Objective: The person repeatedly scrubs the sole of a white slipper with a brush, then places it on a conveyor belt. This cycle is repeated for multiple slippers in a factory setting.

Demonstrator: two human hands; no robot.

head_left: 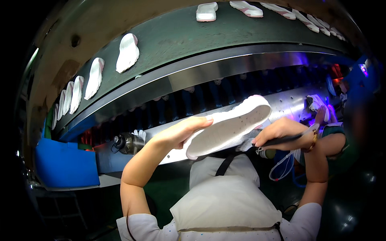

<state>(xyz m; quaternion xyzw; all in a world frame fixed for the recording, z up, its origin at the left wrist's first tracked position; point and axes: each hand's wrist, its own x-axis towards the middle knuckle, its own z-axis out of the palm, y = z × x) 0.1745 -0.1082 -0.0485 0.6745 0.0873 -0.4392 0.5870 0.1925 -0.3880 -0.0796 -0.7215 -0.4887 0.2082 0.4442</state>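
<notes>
A white shoe sole with a pinkish edge is tilted in front of me, its hollow inner side facing me. Closed on its left end is my left hand, thumb over the upper rim. Beside the sole's lower right edge, my right hand grips a brush by its dark handle. The pale bristles sit close to the sole's lower rim; whether they touch it I cannot tell. Small dark specks or holes show inside the sole.
A green conveyor belt beyond a metal rail carries several white soles. On the metal ledge stands a dark bottle. A blue panel is at left. At right, another person's hand is near a white item under violet light.
</notes>
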